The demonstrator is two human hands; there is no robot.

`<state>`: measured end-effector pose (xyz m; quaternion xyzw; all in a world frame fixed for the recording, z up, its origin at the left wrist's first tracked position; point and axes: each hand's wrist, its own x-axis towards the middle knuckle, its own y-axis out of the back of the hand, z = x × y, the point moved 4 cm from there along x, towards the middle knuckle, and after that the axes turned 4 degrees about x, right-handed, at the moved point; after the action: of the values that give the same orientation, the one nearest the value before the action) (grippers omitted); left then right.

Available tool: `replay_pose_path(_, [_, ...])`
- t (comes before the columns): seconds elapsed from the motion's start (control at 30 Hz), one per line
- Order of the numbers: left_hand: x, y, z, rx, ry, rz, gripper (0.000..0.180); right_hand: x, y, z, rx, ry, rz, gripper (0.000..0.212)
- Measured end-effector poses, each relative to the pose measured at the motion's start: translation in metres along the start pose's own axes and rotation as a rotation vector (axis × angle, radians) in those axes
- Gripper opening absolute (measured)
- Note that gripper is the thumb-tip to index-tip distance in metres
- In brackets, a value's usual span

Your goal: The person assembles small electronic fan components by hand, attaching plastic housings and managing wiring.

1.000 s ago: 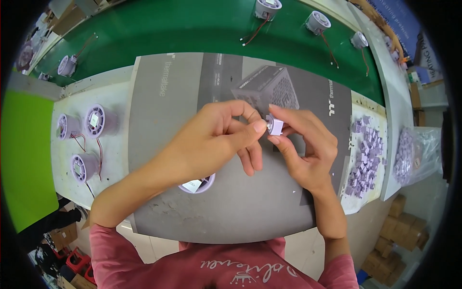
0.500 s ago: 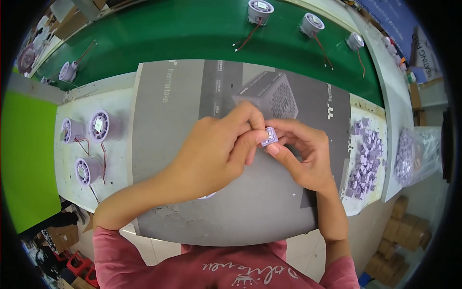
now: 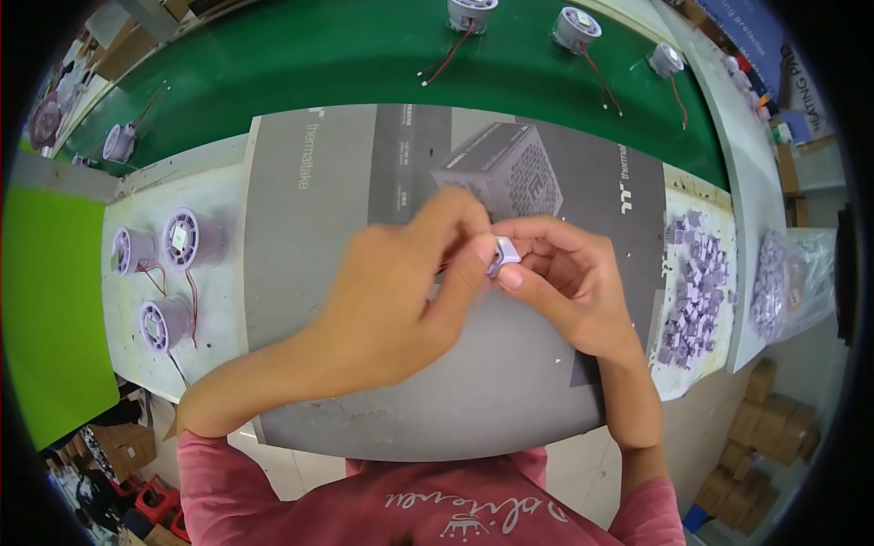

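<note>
A small lilac plastic part (image 3: 505,255), squarish with a hollow, is pinched between the thumb and forefinger of my right hand (image 3: 574,291). My left hand (image 3: 410,282) meets it from the other side, its thumb and bent forefinger closed at the part's left edge. Motion smears that hand a little, and whatever sits between its fingertips is hidden. Both hands are above the middle of a grey printed cardboard sheet (image 3: 309,246). To the right lies a pile of similar small lilac pieces (image 3: 696,296).
Round lilac fan units with wires (image 3: 193,238) stand on the white table at left. More units (image 3: 577,29) are along the green surface (image 3: 346,64) at the back. A clear plastic bag (image 3: 797,282) of lilac pieces lies far right, beyond a raised white edge (image 3: 746,264).
The small lilac part has turned in my fingers and now shows a different side. My left fingertips have shifted slightly left along it. The whole view has moved a little.
</note>
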<state>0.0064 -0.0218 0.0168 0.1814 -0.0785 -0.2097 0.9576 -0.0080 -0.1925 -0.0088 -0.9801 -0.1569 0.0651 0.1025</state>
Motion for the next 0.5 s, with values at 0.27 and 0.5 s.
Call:
replay_pose_path(0.27, [0.006,0.017,-0.003,-0.027,0.269,-0.157,0.015,0.004,0.003,0.001,-0.237,0.159,0.039,0.029])
replay_pose_path(0.5, [0.005,0.009,-0.015,-0.166,0.304,-0.229,0.016,0.003,-0.005,-0.013,-0.535,0.473,0.099,0.033])
